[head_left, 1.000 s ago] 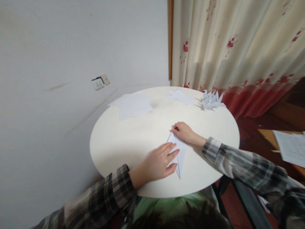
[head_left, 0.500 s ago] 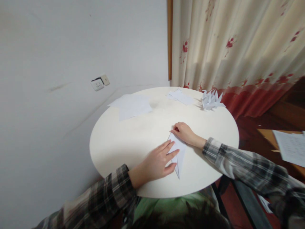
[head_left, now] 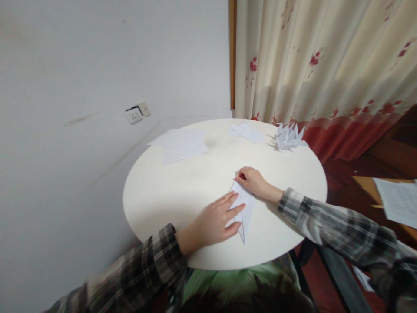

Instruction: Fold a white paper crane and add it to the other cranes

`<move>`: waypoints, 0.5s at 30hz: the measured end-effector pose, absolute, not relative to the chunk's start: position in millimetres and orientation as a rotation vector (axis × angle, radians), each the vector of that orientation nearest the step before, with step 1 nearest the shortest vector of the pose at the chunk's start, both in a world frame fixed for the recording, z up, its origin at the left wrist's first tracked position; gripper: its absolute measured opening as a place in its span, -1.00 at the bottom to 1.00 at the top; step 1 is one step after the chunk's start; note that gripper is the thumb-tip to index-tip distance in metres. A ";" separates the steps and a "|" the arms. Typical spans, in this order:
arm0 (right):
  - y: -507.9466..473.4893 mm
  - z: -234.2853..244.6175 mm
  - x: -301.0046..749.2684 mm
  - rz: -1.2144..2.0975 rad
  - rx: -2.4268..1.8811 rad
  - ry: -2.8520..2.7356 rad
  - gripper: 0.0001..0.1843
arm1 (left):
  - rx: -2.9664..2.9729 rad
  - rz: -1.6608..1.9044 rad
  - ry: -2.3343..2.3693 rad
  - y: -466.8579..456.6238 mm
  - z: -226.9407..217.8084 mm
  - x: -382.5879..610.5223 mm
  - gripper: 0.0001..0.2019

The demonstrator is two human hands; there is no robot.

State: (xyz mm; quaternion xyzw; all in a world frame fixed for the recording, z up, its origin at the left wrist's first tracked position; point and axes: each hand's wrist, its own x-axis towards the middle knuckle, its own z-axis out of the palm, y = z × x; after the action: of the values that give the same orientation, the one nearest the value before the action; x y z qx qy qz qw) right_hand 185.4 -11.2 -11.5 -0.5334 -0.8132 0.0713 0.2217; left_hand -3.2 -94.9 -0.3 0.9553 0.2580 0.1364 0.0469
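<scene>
A folded sheet of white paper (head_left: 248,208), narrowing to a point toward me, lies flat near the front of the round white table (head_left: 156,204). My left hand (head_left: 218,219) rests over its left side, fingers spread and pressing it down. At the paper's far tip is my right hand (head_left: 250,179), its fingers curled and closed at the fold there. The right fingertips cover that tip, so the exact grip is partly hidden.
Flat white sheets (head_left: 184,145) lie at the table's back left. Smaller paper pieces (head_left: 246,131) are at the back, beside a cluster of folded paper shapes (head_left: 289,137). A wall with a socket (head_left: 133,115) stands left; a curtain (head_left: 312,65) hangs behind.
Both hands hold almost the same places on the folded paper. My right hand has shifted very slightly to the right at the far tip.
</scene>
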 end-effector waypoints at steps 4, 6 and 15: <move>-11.8 -10.3 185.6 0.211 -1.470 -2.244 -0.82 | 2.920 0.401 0.772 -93.2 -2.0 -4.4 -0.56; -11.5 -10.7 185.7 0.224 -1.466 -2.243 -0.82 | 2.914 0.406 0.765 -92.3 -2.6 -4.8 -0.57; -16.3 -11.0 187.0 0.261 -1.392 -2.072 -0.89 | 2.903 0.435 0.741 -88.8 -1.8 -5.7 -0.58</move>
State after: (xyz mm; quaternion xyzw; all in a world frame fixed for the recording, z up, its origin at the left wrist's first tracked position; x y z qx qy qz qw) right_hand 187.0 -16.3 -11.0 -0.5273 -0.7846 0.0990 0.3108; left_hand -5.7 -88.8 -1.8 0.9573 0.2444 0.1435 0.0570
